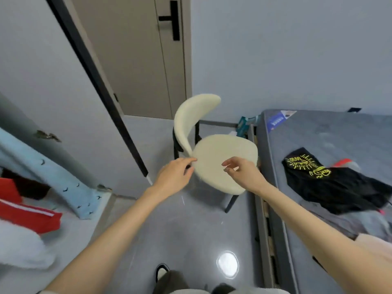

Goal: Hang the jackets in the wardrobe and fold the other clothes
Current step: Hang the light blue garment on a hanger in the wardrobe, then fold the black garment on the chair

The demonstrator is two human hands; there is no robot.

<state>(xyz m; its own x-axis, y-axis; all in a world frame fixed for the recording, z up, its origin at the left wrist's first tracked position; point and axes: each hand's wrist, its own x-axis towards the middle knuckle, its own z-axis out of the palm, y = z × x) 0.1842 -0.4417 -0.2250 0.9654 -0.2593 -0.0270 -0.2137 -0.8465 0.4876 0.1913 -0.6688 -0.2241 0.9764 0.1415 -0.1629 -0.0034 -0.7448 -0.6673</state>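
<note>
Both my arms reach forward over a cream chair (224,160). My left hand (174,175) hovers at the seat's left edge with relaxed fingers and holds nothing. My right hand (241,172) hangs over the seat, fingers loosely curled, empty too. On the grey mattress (331,132) at the right lies a black garment with a yellow print (318,175), with grey clothes (360,221) in front of it and a bit of red cloth (344,161) behind. In the open wardrobe (63,102) at the left hang a light blue garment (48,172), a red one (27,215) and a white fluffy one (19,247).
A beige door (135,56) with a black handle (172,19) stands behind the chair. The glossy grey floor (186,234) runs between wardrobe and bed. A teal packet (244,124) sits by the bed's far corner. My shoe (161,270) shows at the bottom.
</note>
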